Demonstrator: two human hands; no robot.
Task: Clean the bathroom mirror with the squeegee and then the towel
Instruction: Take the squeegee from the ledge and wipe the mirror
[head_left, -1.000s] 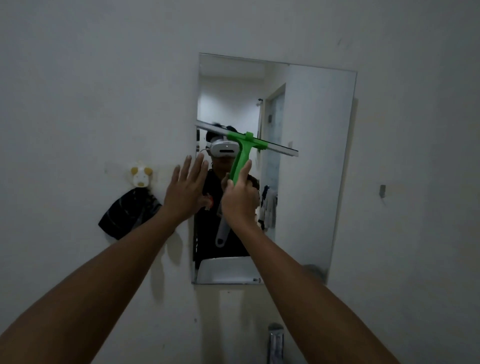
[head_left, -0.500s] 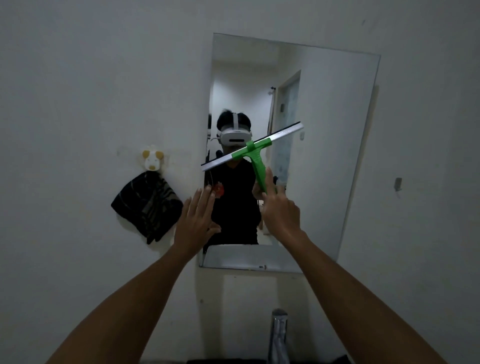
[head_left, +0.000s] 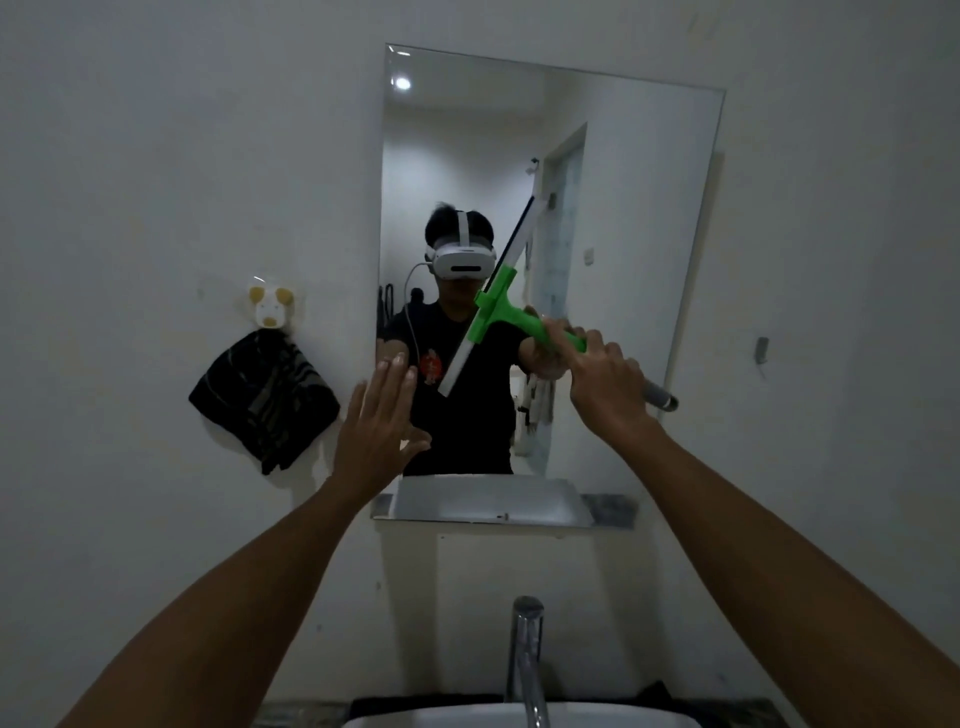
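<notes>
A frameless rectangular mirror (head_left: 623, 208) hangs on the white wall. My right hand (head_left: 608, 384) grips the handle of a green squeegee (head_left: 501, 314) in front of the mirror's middle. Its blade stands steeply tilted, the top end leaning right; whether the blade touches the glass I cannot tell. My left hand (head_left: 379, 431) is raised with straight, spread fingers at the mirror's lower left edge, holding nothing. A dark striped towel (head_left: 265, 400) hangs from a small animal-shaped hook (head_left: 270, 309) on the wall left of the mirror.
A chrome tap (head_left: 527, 654) rises at the bottom centre over the rim of a white basin (head_left: 457, 719). A small metal hook (head_left: 762, 349) sits on the wall to the right of the mirror. The mirror reflects a person wearing a headset.
The squeegee blade has swung from nearly level to steeply upright, and my right hand has moved right. My left hand stays open near the mirror's left edge. The view has pulled back and tilted down.
</notes>
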